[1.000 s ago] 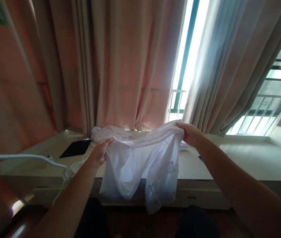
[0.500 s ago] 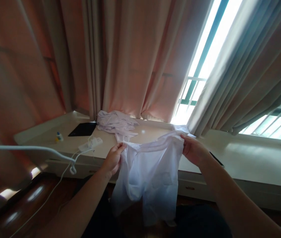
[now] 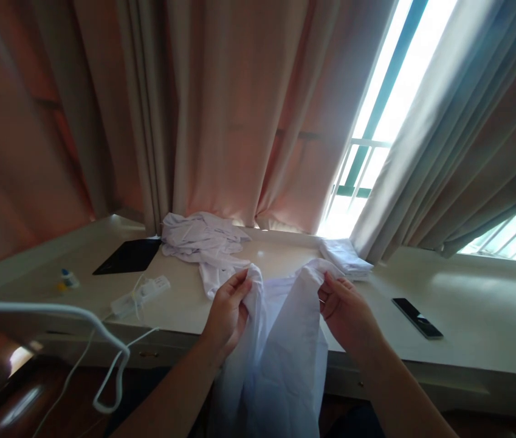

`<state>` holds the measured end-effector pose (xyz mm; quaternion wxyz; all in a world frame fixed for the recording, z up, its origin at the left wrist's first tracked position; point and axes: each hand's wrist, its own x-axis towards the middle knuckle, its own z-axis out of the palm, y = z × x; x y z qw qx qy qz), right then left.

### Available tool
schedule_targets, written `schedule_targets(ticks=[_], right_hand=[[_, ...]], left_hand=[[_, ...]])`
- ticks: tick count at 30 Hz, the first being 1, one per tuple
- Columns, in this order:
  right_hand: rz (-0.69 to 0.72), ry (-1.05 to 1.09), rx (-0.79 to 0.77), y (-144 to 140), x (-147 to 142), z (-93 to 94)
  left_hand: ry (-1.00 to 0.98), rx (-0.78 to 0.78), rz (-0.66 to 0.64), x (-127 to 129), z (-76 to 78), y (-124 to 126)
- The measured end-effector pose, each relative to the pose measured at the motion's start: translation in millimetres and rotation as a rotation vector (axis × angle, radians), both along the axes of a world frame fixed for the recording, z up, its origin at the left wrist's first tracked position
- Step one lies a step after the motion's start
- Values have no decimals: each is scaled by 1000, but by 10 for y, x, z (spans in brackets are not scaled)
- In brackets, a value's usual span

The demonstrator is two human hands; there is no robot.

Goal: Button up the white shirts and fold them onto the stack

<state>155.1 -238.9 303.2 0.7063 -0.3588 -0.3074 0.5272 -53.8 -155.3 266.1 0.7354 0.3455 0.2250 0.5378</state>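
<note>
Hanging between the two hands, a white garment (image 3: 280, 359) drooped from its gathered top edge down past the front of the ledge (image 3: 467, 340) and out of the bottom of the view. The left hand (image 3: 229, 313) pinched one bunch of the thin cloth at about nine o'clock from the garment's upper middle, fingers closed on a fold. The right hand (image 3: 346, 313) gripped the other bunch at about three o'clock, thumb pressed against the fabric. The hands were a little apart, with slack cloth sagging between them.

The garment's lower part was cut off by the frame, so its full shape could not be told. Its fabric looked light, smooth and slightly sheer, falling in long soft folds.

At far left, a white hanger (image 3: 57, 313) curved across the near view, only partly seen, its hook dropping toward six o'clock. Beyond it on the pale, matte ledge stood a small bottle (image 3: 68, 278), too small to make out, and a flat dark mat (image 3: 126, 257). A white power strip (image 3: 141, 294) lay near it, its cord trailing over the edge. A crumpled white cloth pile (image 3: 203, 237) lay at eleven o'clock from the left hand, and a folded white stack (image 3: 345, 257) at twelve o'clock from the right hand. A dark slim phone (image 3: 417, 317) lay flat at three o'clock. Heavy pleated curtains (image 3: 239, 109) hung behind, parted at the bright window (image 3: 376, 121).
</note>
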Motion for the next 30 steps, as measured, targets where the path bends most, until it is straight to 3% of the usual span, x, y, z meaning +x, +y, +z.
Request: schedule_targets(ticks=[4,7,10,15,18,22,26,30], right_hand=[[-100,92,105,431,-8,-63],[-167,155,149,767,43,-218],[-178,189,123,1145,125,-557],[-182,228,56,1735,301,-1376],[-170,221,8,1963,399,-1785],[-125,152,-53,2110,459,-2094],[-192,144,-51,2139,441,-2258],[-168,157,-46,2103,381,-2364]], left_hand=[[-82,37,-4,398,112,336],[-116,32,-27,700,25,602],[-118,-11,-73,958,-300,913],[-71,-77,-122,1226,-1056,1410],[-23,-103,-146,1314,-1400,1618],[52,-139,-138,1427,-1680,1763],[162,-106,-142,1511,-1853,1820],[263,-39,-83,1517,-1980,1864]])
